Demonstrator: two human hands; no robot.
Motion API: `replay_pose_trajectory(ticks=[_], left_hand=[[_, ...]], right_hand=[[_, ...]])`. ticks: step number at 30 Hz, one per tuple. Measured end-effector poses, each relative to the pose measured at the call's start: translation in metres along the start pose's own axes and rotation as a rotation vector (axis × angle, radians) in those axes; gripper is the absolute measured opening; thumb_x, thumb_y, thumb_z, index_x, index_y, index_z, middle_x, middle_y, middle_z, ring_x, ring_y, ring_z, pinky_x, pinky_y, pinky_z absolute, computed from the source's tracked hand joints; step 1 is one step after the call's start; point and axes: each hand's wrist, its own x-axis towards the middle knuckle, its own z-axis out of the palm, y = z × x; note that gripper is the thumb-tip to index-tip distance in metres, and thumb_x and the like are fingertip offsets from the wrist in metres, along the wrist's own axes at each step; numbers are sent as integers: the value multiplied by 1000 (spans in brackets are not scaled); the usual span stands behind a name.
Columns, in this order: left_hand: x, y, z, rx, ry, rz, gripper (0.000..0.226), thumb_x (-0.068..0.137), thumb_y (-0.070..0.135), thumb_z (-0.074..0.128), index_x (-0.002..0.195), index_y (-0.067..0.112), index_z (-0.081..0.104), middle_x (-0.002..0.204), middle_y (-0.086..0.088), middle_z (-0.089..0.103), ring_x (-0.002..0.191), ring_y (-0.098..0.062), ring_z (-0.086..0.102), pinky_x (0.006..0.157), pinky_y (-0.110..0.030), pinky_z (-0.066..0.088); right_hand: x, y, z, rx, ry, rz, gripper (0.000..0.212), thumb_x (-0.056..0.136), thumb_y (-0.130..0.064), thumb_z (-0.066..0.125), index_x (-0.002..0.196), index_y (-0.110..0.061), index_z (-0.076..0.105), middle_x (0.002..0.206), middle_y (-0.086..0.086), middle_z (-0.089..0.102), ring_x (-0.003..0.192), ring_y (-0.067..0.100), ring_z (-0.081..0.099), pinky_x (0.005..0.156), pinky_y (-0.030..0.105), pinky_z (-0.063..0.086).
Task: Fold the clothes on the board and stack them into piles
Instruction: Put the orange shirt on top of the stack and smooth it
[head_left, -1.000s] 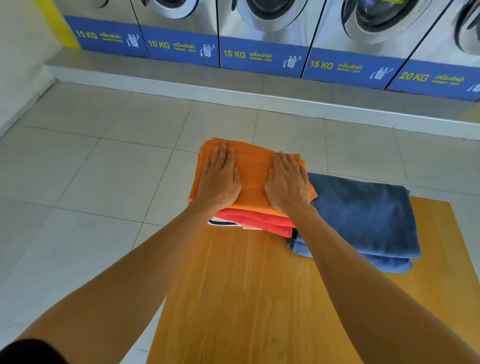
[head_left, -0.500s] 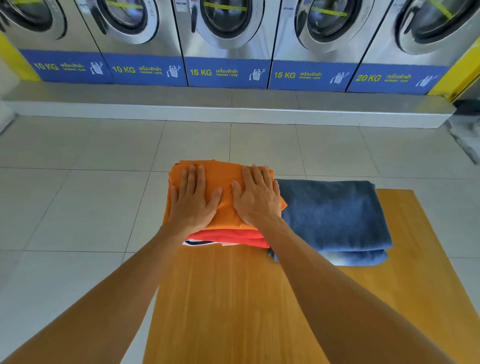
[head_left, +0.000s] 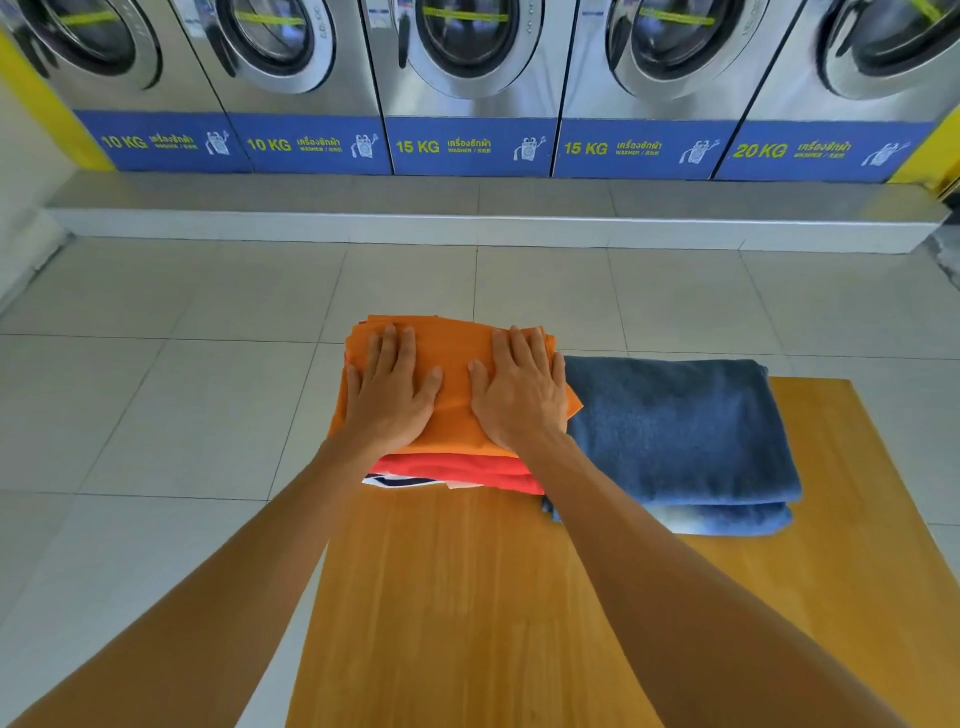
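A folded orange garment (head_left: 457, 358) tops a pile at the far left corner of the wooden board (head_left: 467, 613). Under it lie a red garment (head_left: 467, 470) and a white one with dark stripes (head_left: 400, 482). My left hand (head_left: 392, 392) and my right hand (head_left: 519, 392) rest flat on the orange garment, palms down, fingers spread, holding nothing. To the right of the pile, touching it, sits a folded blue towel stack (head_left: 680, 436).
A row of steel washing machines (head_left: 467, 67) with blue labels stands on a raised plinth (head_left: 488, 223) across the tiled floor (head_left: 156, 405). The board's left edge overhangs the floor. Bare wood fills the near half of the board.
My head has tilted up and turned, so the washers fill more of the view. Both hands stay pressed flat on the orange garment, the left one now closer to its left edge.
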Motion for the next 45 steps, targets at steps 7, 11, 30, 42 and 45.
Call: replay_pose_trajectory(ticks=[7,11,30,42,45], left_hand=[[4,-14,3,30,113,210,65,99,55,8,158,28,11,166,2,4,153,-19,-2,122,-50,-2],[20,-12,-2,-50,93,-53,61,103,51,14,158,25,5,166,0,3,153,-20,-1,121,-54,0],[4,2,-29,75,255,42,61,104,46,13,158,18,8,166,-6,-1,153,-24,-6,121,-51,-5],[-76,111,22,-68,135,197,77,96,64,21,157,18,13,166,-3,-4,151,-17,-16,122,-49,-7],[-79,104,35,27,137,248,65,101,53,26,157,24,16,166,-5,-5,152,-24,-10,120,-58,2]], right_hand=[[2,2,1,-12,-12,-20,65,105,-53,20,160,-19,22,169,5,18,157,26,3,126,51,3],[3,-1,0,-14,-9,-15,65,104,-54,21,160,-20,24,168,4,20,157,27,5,125,53,5],[7,-2,-4,44,-74,-4,58,106,-47,20,158,-23,27,167,2,23,157,26,7,124,56,5],[73,35,-72,91,-227,54,27,95,-36,59,110,-20,75,116,-1,68,115,28,57,102,49,33],[87,39,-70,225,-153,132,16,89,-29,67,101,-22,75,102,-6,62,111,25,58,104,50,41]])
